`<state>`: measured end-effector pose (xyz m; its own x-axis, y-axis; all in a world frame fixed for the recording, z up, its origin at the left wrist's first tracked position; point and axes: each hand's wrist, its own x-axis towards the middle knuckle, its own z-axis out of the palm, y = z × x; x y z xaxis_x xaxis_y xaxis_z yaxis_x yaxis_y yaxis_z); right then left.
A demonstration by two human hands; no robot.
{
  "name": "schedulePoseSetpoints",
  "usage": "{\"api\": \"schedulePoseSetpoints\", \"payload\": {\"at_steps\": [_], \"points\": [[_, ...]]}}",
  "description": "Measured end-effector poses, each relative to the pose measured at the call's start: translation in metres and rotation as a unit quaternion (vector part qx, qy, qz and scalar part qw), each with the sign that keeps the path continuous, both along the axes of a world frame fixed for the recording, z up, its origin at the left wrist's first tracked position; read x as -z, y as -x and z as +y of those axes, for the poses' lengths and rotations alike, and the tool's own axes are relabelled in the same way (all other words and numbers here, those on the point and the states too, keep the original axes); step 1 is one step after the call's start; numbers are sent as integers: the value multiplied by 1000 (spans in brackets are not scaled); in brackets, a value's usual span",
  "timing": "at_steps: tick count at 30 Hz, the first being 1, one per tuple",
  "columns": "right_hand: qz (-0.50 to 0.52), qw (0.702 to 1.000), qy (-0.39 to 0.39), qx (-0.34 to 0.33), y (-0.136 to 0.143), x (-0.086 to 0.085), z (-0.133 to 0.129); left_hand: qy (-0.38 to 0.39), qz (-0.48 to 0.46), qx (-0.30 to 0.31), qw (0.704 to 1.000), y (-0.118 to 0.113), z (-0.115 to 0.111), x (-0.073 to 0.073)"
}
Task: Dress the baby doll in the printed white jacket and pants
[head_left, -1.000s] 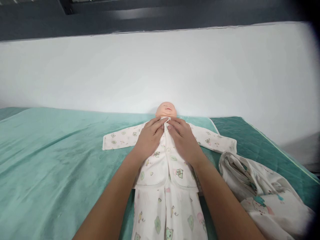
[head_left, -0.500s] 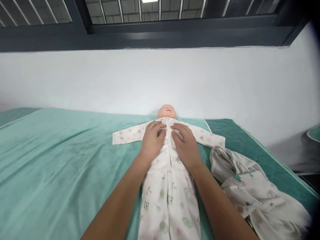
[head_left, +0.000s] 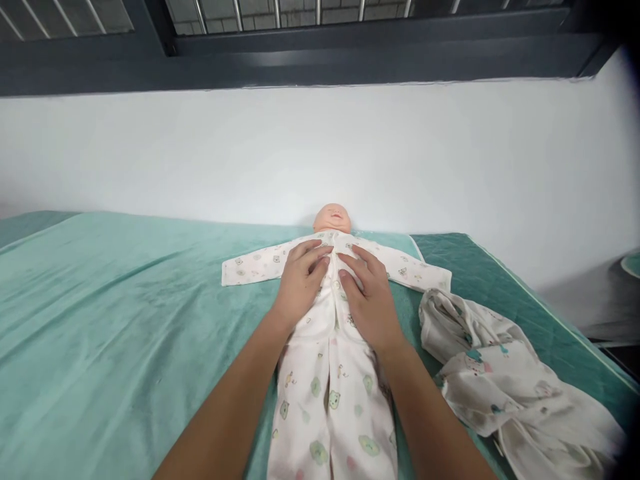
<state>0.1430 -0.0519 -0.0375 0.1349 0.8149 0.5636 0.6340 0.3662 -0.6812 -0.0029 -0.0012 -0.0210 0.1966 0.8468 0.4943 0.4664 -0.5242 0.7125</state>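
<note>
A baby doll (head_left: 333,218) lies on its back, head toward the wall, dressed in white baby clothes (head_left: 327,407) printed with small animals. Its sleeves stretch out to both sides. On the left of the chest rests my left hand (head_left: 301,279), fingers stretched toward the front opening and thumb near the index finger. Across the opening, my right hand (head_left: 367,287) lies on the cloth with its fingers spread. Between the hands, the top's front edges meet along the middle. The undersides of my fingers are hidden.
Beneath the doll is a light green sheet (head_left: 125,333), with a darker green quilted cover (head_left: 500,287) at the right. A crumpled white printed cloth (head_left: 515,387) lies right of my right forearm. Behind stand a white wall (head_left: 250,153) and a dark window frame (head_left: 310,63).
The view has tipped down slightly. My right fingers have spread a little more on the chest, and my left hand has shifted only slightly. The doll stays in place.
</note>
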Motion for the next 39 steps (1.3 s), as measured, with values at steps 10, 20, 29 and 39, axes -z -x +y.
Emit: {"api": "schedulePoseSetpoints", "payload": {"at_steps": [10, 20, 29, 39], "points": [[-49, 999, 21, -4, -1, 0, 2, 4, -3, 16, 1000, 1, 2, -1], [-77, 997, 19, -10, -3, 4, 5, -4, 0, 28, 1000, 0, 3, -3], [-31, 999, -12, 5, 1, 1, 0, 7, -11, 31, 999, 0, 2, -2], [-92, 995, -7, 34, 3, -2, 0, -1, -3, 35, 999, 0, 3, -2]]}}
